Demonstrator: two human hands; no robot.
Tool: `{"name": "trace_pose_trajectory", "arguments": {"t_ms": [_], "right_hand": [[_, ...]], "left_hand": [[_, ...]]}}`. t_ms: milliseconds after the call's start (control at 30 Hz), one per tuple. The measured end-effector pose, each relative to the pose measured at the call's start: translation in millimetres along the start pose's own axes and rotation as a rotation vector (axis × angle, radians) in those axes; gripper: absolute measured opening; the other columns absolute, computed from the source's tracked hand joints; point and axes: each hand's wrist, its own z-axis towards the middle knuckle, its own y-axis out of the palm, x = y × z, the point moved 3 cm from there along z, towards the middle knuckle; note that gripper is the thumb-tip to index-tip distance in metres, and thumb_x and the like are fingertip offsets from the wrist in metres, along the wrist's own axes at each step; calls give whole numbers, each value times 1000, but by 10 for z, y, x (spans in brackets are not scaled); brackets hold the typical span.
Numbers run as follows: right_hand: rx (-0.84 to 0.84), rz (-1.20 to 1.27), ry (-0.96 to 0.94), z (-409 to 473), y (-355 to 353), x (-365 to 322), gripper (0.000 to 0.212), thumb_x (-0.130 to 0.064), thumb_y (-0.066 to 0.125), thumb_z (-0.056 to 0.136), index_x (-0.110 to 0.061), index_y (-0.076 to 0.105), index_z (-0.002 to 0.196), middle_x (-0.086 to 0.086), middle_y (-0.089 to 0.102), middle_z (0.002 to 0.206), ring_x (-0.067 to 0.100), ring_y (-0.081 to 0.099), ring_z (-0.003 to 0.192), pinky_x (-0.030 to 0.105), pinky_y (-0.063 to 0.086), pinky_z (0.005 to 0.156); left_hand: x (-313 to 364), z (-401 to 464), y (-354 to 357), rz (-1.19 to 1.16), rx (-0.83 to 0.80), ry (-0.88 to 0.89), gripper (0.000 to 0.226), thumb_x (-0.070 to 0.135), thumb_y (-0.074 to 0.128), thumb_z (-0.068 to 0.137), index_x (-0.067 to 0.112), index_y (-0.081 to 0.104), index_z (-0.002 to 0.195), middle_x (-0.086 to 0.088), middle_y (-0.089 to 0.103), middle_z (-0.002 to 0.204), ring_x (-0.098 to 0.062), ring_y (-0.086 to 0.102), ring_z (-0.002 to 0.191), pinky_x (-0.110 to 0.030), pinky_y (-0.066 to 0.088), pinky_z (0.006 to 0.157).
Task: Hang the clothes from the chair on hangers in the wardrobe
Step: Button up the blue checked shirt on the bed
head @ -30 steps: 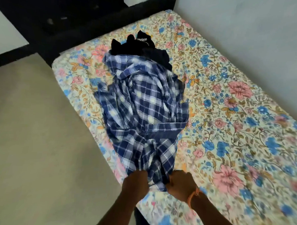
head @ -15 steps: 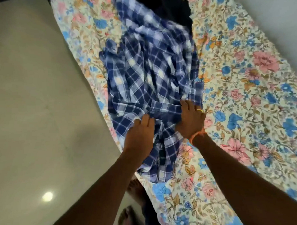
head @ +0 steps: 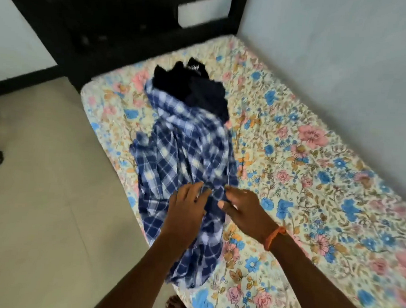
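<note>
From the head camera: the blue checked shirt (head: 183, 167) lies crumpled lengthwise on the flowered bed (head: 313, 158), a dark garment (head: 195, 88) bunched at its far end. The left hand (head: 185, 213) rests on the cloth, fingers spread. The right hand (head: 243, 209) hovers just beside it, fingers loose, apparently holding nothing. The shirt looks light, limp and quick to slide, so the collar or shoulders seem the best places to grip it.

The blue checked shirt (head: 185, 167) has been let go. Both hands, the left hand (head: 185, 213) and the right hand (head: 246, 209), are now opened flat over it, not pinching its end.
</note>
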Motion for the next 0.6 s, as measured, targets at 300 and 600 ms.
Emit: {"name": "trace_pose_trajectory", "arguments": {"t_ms": [300,600], "right_hand": [[-134,137,-43,-259,-1335,-1270,27,-28,52,100,-10,49,80,-2,42,87,26,42,80,38,37,75],[-44,139,-113,-569,-2480,-2408,68,-62,41,92,3,60,97,18,56,93,31,54,87,50,45,82]], "left_hand": [[504,-67,-1845,-379,-162,166,57,20,71,82,21,47,133,4,36,149,-13,34,138,-36,36,109],[992,-410,-3684,-359,-17,148,34,20,80,77,13,47,75,0,47,68,-15,43,62,-32,31,58]]}}
